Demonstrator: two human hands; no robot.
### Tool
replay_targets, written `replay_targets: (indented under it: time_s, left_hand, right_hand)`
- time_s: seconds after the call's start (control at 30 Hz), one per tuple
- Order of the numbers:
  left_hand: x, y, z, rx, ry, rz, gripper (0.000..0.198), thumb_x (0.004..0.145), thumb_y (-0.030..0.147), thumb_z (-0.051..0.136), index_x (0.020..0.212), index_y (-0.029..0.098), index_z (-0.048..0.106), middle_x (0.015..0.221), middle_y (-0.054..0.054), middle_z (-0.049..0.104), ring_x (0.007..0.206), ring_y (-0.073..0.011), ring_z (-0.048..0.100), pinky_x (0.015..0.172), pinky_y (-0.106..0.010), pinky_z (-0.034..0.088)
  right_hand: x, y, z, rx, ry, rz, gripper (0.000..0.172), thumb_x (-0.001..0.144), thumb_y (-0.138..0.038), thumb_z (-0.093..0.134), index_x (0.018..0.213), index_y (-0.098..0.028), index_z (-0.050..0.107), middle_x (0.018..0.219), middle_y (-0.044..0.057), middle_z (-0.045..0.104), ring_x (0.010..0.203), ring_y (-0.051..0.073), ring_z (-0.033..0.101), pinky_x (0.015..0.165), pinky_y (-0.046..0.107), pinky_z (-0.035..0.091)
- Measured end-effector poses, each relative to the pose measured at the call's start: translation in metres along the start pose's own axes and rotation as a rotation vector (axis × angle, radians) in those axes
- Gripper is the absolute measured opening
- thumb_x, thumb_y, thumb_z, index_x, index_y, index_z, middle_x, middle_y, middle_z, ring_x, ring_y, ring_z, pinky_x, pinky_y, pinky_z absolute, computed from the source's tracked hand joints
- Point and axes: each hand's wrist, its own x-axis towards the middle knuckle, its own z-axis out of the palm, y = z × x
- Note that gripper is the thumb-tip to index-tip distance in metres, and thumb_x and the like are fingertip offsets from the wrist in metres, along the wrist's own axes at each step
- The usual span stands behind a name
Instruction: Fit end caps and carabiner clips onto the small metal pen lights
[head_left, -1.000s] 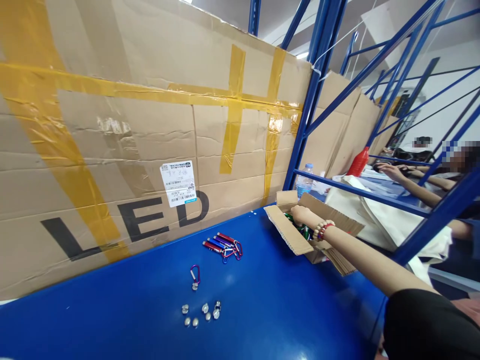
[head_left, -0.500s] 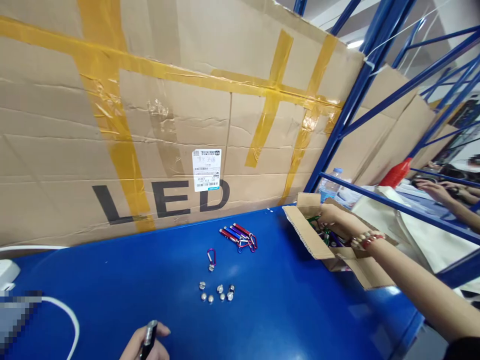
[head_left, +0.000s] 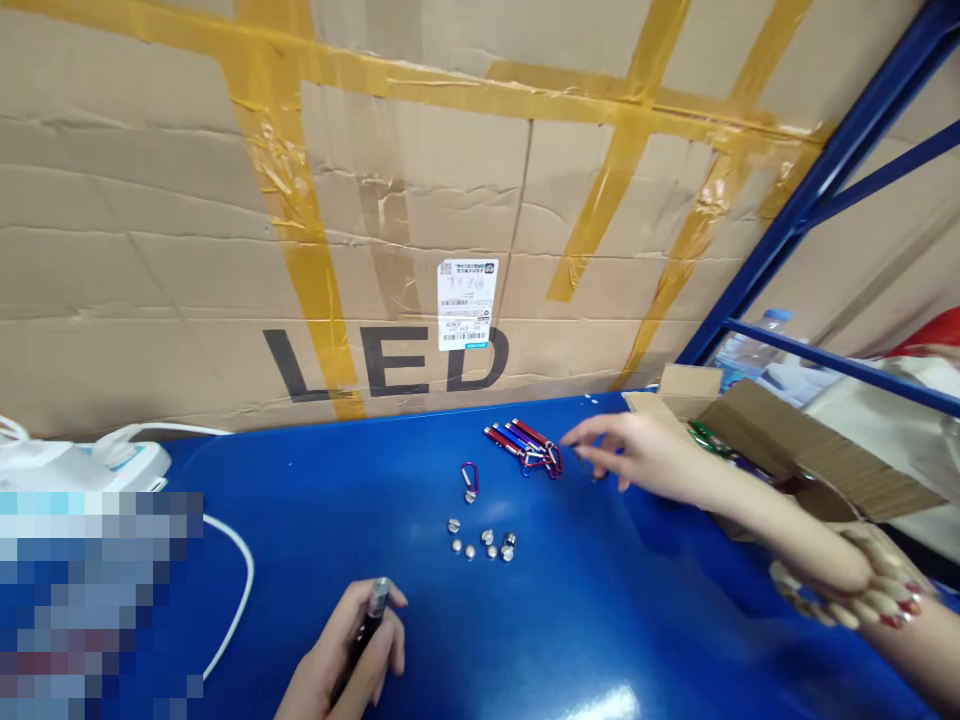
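Note:
My left hand [head_left: 345, 650] is closed around a slim black penlight-like tube [head_left: 367, 630] with a silver end pointing up. My right hand [head_left: 637, 455] hovers over the table, fingers apart, with nothing plainly in them. Its fingertips are close to a row of red, blue and purple tubes [head_left: 514, 438] with small carabiner clips. Left of these lies a single purple-red carabiner [head_left: 469, 477] attached to a silver cap. Several small round silver caps [head_left: 470, 551] sit between my hands.
A cardboard box [head_left: 780, 430] with more colourful tubes stands at the right, partly behind my right forearm. A large taped carton [head_left: 420, 220] backs the blue table [head_left: 360, 510]. White cables [head_left: 244, 560] and a power strip [head_left: 105, 465] lie at left. Blue rack bars [head_left: 817, 190] rise at right.
My right hand has come out of the cardboard box and moved left to the row of tubes. My left hand still holds the black tube. The view has shifted.

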Motion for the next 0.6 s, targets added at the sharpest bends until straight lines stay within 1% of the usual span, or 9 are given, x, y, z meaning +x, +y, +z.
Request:
replay_targets:
  time_s: [0.1,0.17,0.2,0.27,0.3,0.33,0.4,0.5,0.6]
  left_hand:
    - [-0.006,0.009,0.002,0.085,0.040,-0.018,0.038,0.082,0.060,0.048,0.092,0.023,0.054,0.064,0.002,0.055,0.050,-0.0102,0.042,0.045,-0.020,0.033]
    - [-0.008,0.016,0.002,0.113,0.034,-0.030,0.037,0.084,0.058,0.046,0.091,0.023,0.055,0.065,0.003,0.051,0.052,-0.0101,0.037,0.046,-0.021,0.030]
    - [-0.009,0.018,0.002,0.119,0.024,-0.032,0.037,0.084,0.058,0.046,0.091,0.023,0.056,0.066,0.003,0.050,0.052,-0.0102,0.035,0.047,-0.021,0.030]
    - [-0.010,0.022,0.001,0.121,0.002,-0.027,0.038,0.083,0.058,0.046,0.089,0.023,0.058,0.066,0.002,0.050,0.054,-0.0108,0.035,0.050,-0.022,0.031]
    - [-0.010,0.023,0.001,0.119,-0.009,-0.023,0.038,0.083,0.058,0.046,0.088,0.022,0.058,0.066,0.002,0.050,0.055,-0.0113,0.036,0.051,-0.022,0.032]
    - [-0.011,0.024,0.001,0.117,-0.020,-0.019,0.038,0.084,0.057,0.046,0.088,0.022,0.059,0.067,0.002,0.050,0.057,-0.0118,0.038,0.053,-0.023,0.033]
    - [-0.012,0.025,0.001,0.118,-0.039,-0.017,0.037,0.084,0.055,0.046,0.089,0.022,0.060,0.067,0.001,0.051,0.059,-0.0126,0.041,0.055,-0.023,0.034]
    - [-0.013,0.027,0.002,0.137,-0.054,-0.023,0.033,0.085,0.050,0.047,0.092,0.022,0.062,0.070,0.001,0.052,0.061,-0.0131,0.043,0.058,-0.023,0.036]
    - [-0.013,0.029,0.000,0.173,-0.058,-0.002,0.027,0.085,0.044,0.049,0.094,0.023,0.064,0.072,0.001,0.054,0.063,-0.0130,0.045,0.059,-0.022,0.036]
  right_hand:
    - [0.000,-0.016,0.041,0.063,-0.169,-0.077,0.022,0.084,-0.019,0.048,0.094,-0.013,0.067,0.067,0.003,0.063,0.055,0.012,0.061,0.040,0.018,0.050]
    - [0.002,-0.019,0.058,0.042,-0.199,-0.150,0.019,0.083,-0.015,0.051,0.091,-0.014,0.068,0.068,0.003,0.065,0.058,0.012,0.062,0.049,0.021,0.052]
    - [0.004,-0.021,0.063,0.012,-0.173,-0.206,0.018,0.083,-0.014,0.053,0.091,-0.015,0.069,0.073,0.004,0.067,0.064,0.013,0.064,0.057,0.024,0.054]
    - [0.007,-0.026,0.068,-0.058,-0.074,-0.331,0.015,0.084,-0.018,0.057,0.092,-0.017,0.070,0.090,0.005,0.068,0.083,0.016,0.064,0.074,0.028,0.052]
    - [0.009,-0.029,0.070,-0.080,-0.035,-0.381,0.015,0.084,-0.022,0.059,0.094,-0.019,0.070,0.096,0.005,0.067,0.089,0.017,0.063,0.079,0.029,0.050]
    - [0.010,-0.033,0.071,-0.087,-0.021,-0.413,0.016,0.084,-0.026,0.060,0.096,-0.020,0.069,0.098,0.005,0.066,0.090,0.017,0.063,0.080,0.029,0.050]
    - [0.011,-0.041,0.074,-0.086,-0.054,-0.440,0.018,0.083,-0.031,0.062,0.097,-0.021,0.070,0.095,0.004,0.067,0.085,0.016,0.064,0.076,0.026,0.050]
    - [0.011,-0.050,0.079,-0.122,-0.102,-0.445,0.014,0.083,-0.028,0.062,0.090,-0.020,0.071,0.089,0.003,0.068,0.079,0.015,0.065,0.073,0.023,0.049]
    - [0.013,-0.055,0.081,-0.164,-0.080,-0.468,0.015,0.082,-0.032,0.063,0.090,-0.022,0.071,0.090,0.002,0.069,0.081,0.015,0.065,0.070,0.023,0.048]
